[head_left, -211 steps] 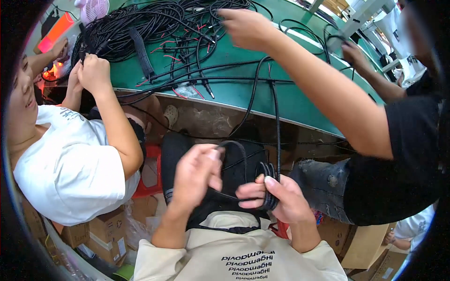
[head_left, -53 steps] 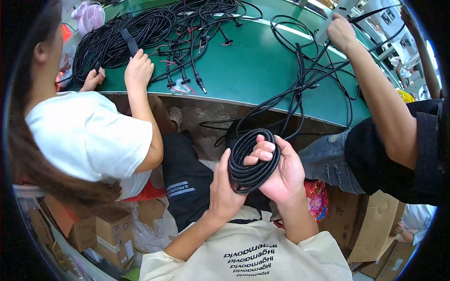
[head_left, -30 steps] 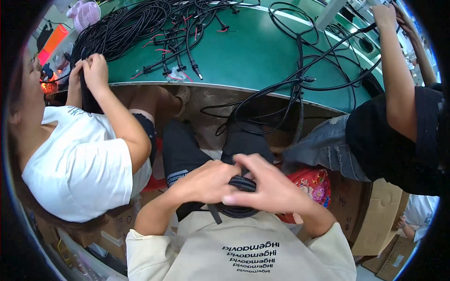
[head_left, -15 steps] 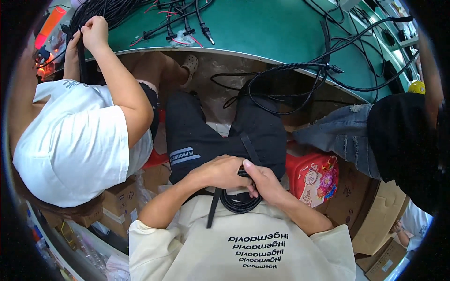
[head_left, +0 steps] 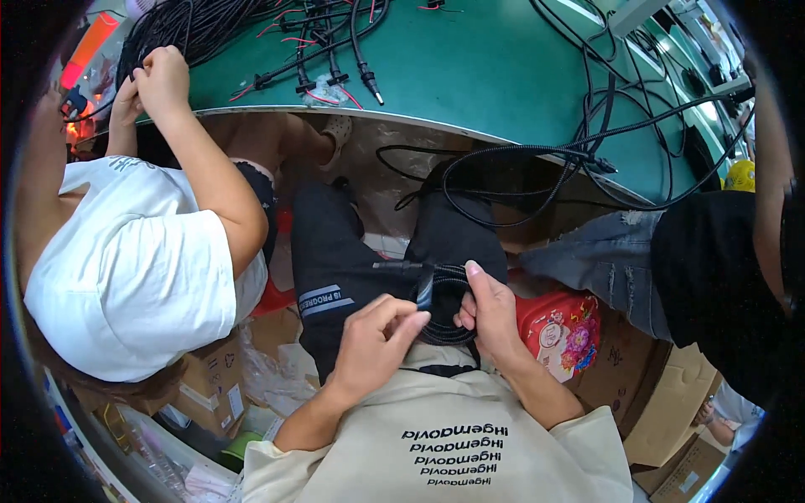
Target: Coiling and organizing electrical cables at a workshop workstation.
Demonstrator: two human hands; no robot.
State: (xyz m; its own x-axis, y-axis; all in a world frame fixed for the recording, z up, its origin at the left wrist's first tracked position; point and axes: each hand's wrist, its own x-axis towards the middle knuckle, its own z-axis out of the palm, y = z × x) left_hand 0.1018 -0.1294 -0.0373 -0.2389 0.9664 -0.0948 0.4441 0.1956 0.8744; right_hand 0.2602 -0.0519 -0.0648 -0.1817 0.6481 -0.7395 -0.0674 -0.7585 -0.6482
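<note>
My right hand (head_left: 488, 310) grips a black ribbed cable coil (head_left: 446, 334) at its right side, thumb on top, over my lap. My left hand (head_left: 381, 335) is closed at the coil's left, thumb and index finger pinching a dark flat strap (head_left: 425, 285) that crosses the coil's upper left. The strap's other end lies partly hidden around the cable. Dark trousers (head_left: 323, 251) are beneath the coil.
A green bench (head_left: 453, 75) holds black cables (head_left: 193, 33) with red leads; loops hang off its edge. Co-workers sit left (head_left: 142, 277) and right (head_left: 704, 277). A red flowered stool (head_left: 558, 335) and cardboard boxes (head_left: 210, 386) flank my seat.
The loose cable seen earlier is now a tight coil. Since half a second ago it has risen from my waist, and my left hand has moved down-left, pinching the strap across it.
</note>
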